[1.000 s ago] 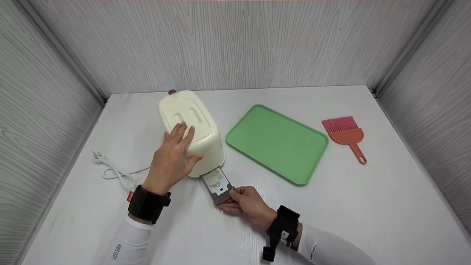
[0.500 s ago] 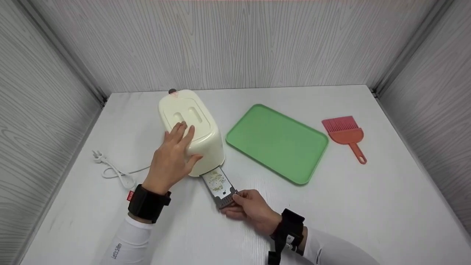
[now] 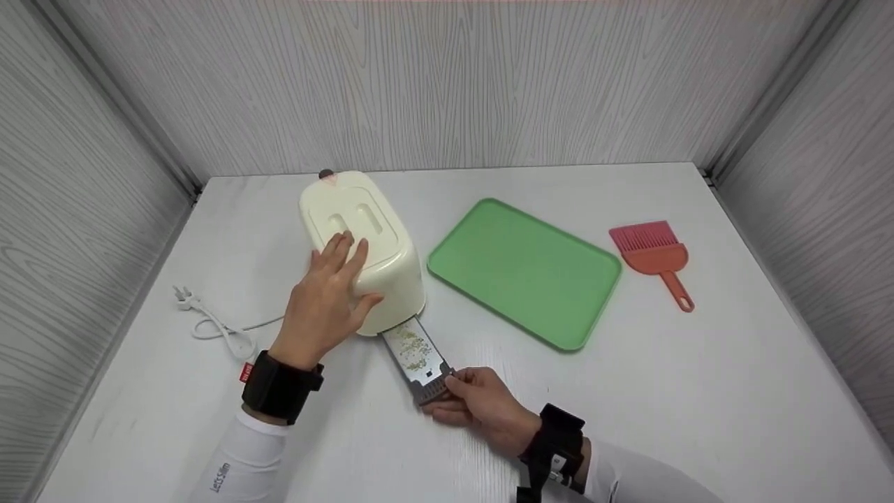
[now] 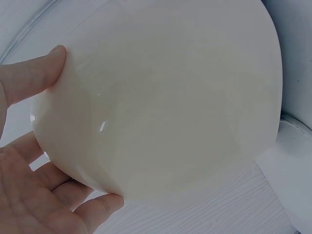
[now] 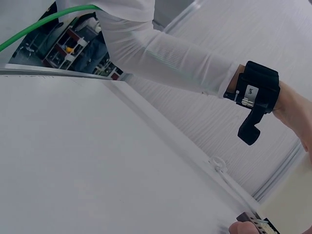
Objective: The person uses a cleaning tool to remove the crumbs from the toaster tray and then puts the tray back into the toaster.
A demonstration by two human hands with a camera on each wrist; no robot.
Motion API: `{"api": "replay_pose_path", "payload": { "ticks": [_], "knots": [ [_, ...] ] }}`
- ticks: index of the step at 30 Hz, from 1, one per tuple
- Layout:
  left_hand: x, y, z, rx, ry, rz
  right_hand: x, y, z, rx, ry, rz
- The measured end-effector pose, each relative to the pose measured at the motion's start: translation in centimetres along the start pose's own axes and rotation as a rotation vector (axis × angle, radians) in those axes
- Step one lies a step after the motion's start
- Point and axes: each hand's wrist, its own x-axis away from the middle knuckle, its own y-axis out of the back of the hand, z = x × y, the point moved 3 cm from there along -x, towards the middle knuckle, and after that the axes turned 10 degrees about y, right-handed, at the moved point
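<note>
A cream toaster (image 3: 363, 241) stands at the back left of the white table (image 3: 698, 391). My left hand (image 3: 328, 300) rests flat on its top and near side, fingers straight, thumb on the front face; in the left wrist view the toaster's cream body (image 4: 161, 97) fills the picture with my left hand (image 4: 34, 146) against it. A grey crumb tray (image 3: 418, 356) with crumbs on it sticks out of the toaster's base toward me. My right hand (image 3: 482, 405) pinches its dark ribbed end. The right wrist view shows just a corner of the crumb tray (image 5: 261, 225).
A green tray (image 3: 524, 269) lies right of the toaster. A red brush (image 3: 656, 255) lies farther right. The toaster's white cord and plug (image 3: 209, 321) trail on the left. Grey wood-grain walls close in the table on three sides.
My right hand has drawn the crumb tray farther out of the toaster, toward me and slightly right. The left hand has stayed on the toaster.
</note>
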Motion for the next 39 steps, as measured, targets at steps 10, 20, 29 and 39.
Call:
{"api": "replay_pose_path", "payload": {
  "ticks": [10, 20, 29, 39],
  "knots": [
    [0.1, 0.0, -0.1, -0.002, -0.008, -0.017, 0.5, 0.5, 0.0, 0.03, -0.009, 0.016],
    [0.1, 0.0, -0.1, -0.005, -0.001, -0.007, 1.2, 0.9, -0.1, 0.017, -0.005, 0.032],
    [0.0, 0.0, -0.1, -0.003, 0.002, 0.003, 1.7, 1.3, -0.1, 0.043, -0.006, 0.038],
    [0.0, 0.0, 0.0, 0.004, 0.011, 0.005, 2.3, 1.8, 0.0, 0.04, 0.004, 0.075]
  ]
}}
